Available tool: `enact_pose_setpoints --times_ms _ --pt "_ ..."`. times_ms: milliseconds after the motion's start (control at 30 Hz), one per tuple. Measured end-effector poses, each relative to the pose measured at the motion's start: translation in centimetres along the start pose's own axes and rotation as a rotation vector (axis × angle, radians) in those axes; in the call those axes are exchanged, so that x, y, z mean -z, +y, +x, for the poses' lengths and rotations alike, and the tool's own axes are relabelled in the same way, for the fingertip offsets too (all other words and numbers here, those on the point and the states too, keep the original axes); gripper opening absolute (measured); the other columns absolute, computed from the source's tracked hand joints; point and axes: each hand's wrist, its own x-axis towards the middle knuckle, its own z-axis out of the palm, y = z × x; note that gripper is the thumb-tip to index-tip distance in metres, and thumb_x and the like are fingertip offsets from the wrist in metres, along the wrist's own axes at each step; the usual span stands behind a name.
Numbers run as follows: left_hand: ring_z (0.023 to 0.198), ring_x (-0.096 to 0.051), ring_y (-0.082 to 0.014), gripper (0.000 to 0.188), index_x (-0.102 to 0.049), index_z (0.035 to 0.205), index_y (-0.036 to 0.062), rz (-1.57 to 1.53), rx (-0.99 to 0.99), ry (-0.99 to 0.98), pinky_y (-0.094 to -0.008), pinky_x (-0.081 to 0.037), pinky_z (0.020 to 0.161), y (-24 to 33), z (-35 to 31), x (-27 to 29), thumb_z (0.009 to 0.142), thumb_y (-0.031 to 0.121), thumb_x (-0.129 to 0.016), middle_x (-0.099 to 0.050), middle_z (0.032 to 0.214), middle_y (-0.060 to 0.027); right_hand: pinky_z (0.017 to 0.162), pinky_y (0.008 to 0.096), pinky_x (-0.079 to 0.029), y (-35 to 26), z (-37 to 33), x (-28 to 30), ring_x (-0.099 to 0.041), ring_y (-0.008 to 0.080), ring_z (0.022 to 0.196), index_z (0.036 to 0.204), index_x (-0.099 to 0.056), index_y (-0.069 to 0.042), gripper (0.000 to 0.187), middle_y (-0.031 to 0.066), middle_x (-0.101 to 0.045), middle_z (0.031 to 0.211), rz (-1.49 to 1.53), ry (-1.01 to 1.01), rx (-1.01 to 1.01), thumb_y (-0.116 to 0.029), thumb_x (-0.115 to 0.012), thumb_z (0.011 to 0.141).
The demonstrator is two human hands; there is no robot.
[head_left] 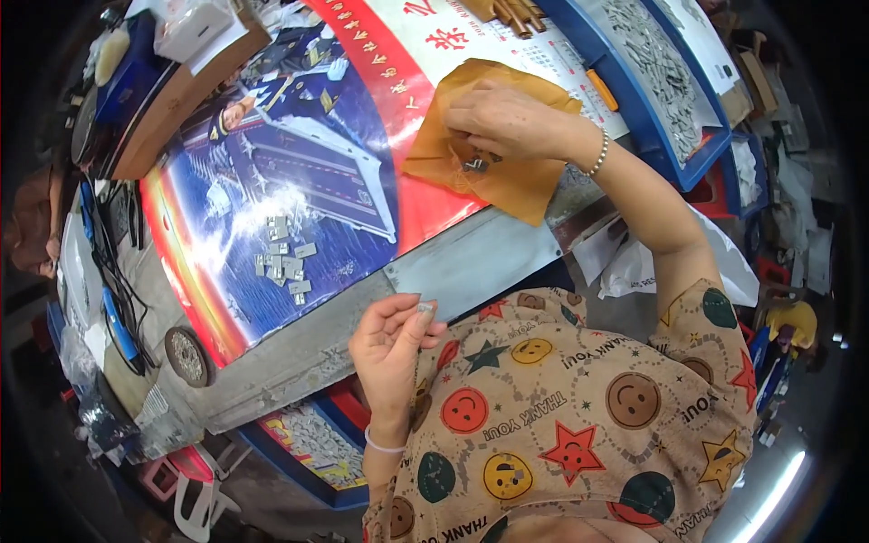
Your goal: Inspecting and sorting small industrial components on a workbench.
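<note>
My left hand [391,339] is near the table's front edge, thumb and fingertips pinching a small metal piece [424,308]. My right hand [507,119] is over an orange-brown sheet [529,190], its fingers bent and closed. What those fingers hold, if anything, is hidden. Just below them, a few small dark metal parts [474,165] rest on the sheet. To the left, several small flat silver-grey metal pieces [285,260] lie in a loose group on the glossy poster [335,235] covering the table.
A blue tray [681,172] full of small metal parts stands at the far right, beside an orange-handled tool [601,90]. Another blue tray [339,496] sits below the front edge. At left are a round dish [188,355], a blue-handled tool [118,321] with cable, and a cardboard box [172,109].
</note>
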Motion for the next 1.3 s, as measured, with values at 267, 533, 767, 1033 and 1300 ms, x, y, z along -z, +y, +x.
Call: enact_pose_setpoints --times_ms 267,533,767,1033,1300 --pt "0.092 -0.065 -0.0181 0.034 -0.048 0.122 -0.0059 -0.06 0.009 -0.018 -0.0251 -0.053 0.079 -0.2 0.6 -0.6 0.09 -0.003 -0.056 -0.062 0.108 -0.0145 0.075 0.0254 -0.049 -9.1 -2.9 0.8 -0.062 0.0128 0.082 0.087 -0.062 0.0 0.01 0.0058 -0.065 0.082 0.773 0.278 -0.334 0.0 -0.067 0.078" --pt "0.085 -0.066 -0.0157 0.03 -0.052 0.119 -0.0056 -0.001 -0.01 -0.01 -0.0237 -0.054 0.073 -0.4 1.1 -0.8 0.09 -0.002 -0.056 -0.065 0.098 -0.012 0.075 0.0272 -0.049 -14.3 -3.0 -2.7 -0.061 0.0126 0.08 0.093 -0.061 0.001 0.014 0.0057 -0.064 0.087 1.068 0.251 -0.293 -0.003 -0.066 0.081" --pt "0.073 -0.066 -0.0116 0.019 -0.06 0.108 -0.004 0.19 -0.278 0.1 -0.0219 -0.054 0.065 -1.6 0.7 -1.0 0.089 -0.001 -0.059 -0.066 0.089 -0.0087 0.072 0.0276 -0.051 -15.5 -2.8 -2.4 -0.063 0.0153 0.078 0.092 -0.06 0.002 0.014 0.0077 -0.064 0.086 0.959 0.322 -0.278 -0.003 -0.066 0.08" --pt "0.068 -0.063 -0.0094 0.013 -0.06 0.102 -0.005 0.286 -0.333 0.128 -0.0202 -0.051 0.059 -1.4 0.3 -0.7 0.09 -0.002 -0.057 -0.065 0.085 -0.0059 0.07 0.0305 -0.05 -16.7 -2.7 -2.8 -0.064 0.0218 0.077 0.094 -0.058 0.001 0.016 0.0105 -0.063 0.086 0.834 0.321 -0.217 -0.001 -0.064 0.08" --pt "0.061 -0.058 -0.0061 0.007 -0.06 0.094 -0.0049 0.449 -0.407 0.084 -0.0194 -0.048 0.054 -1.5 -0.1 0.1 0.088 -0.001 -0.058 -0.062 0.077 -0.0032 0.067 0.032 -0.049 -16.6 -2.7 -3.3 -0.061 0.0235 0.075 0.093 -0.056 0.0 0.013 0.0106 -0.06 0.084 0.855 0.286 -0.184 -0.004 -0.061 0.082"
